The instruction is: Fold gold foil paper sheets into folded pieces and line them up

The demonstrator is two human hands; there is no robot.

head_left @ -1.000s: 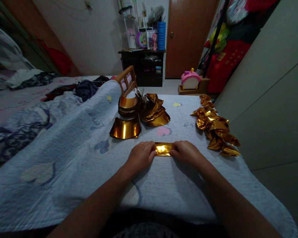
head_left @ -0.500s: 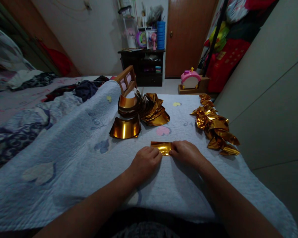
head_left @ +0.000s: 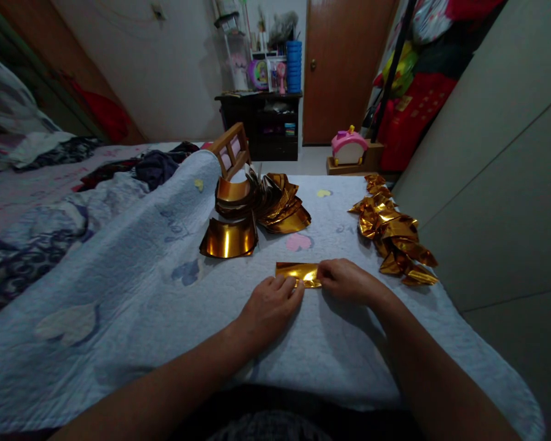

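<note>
A narrow strip of shiny gold foil paper (head_left: 296, 269) lies crosswise on the pale blue quilted cover in front of me. My left hand (head_left: 270, 307) rests palm down, its fingers stretched over the near edge of the strip. At the strip's right end, my right hand (head_left: 346, 280) pinches the foil paper, its thumb and fingertips partly hidden behind the knuckles. Beyond them lies a fanned stack of curved gold foil sheets (head_left: 229, 237). Several folded gold foil pieces (head_left: 388, 226) are heaped to the right.
The quilted cover (head_left: 165, 331) rises over something along the left, with a wooden frame (head_left: 229, 150) at its far end. Crumpled clothes and bedding (head_left: 156, 168) lie farther left. A pale cabinet (head_left: 496, 202) stands close on the right. A pink toy case (head_left: 349, 149) sits beyond the far edge.
My left fingers have straightened and spread along the strip's near edge. My right hand still pinches the right end, and more of the foil shows between the hands. The view has shifted slightly.
</note>
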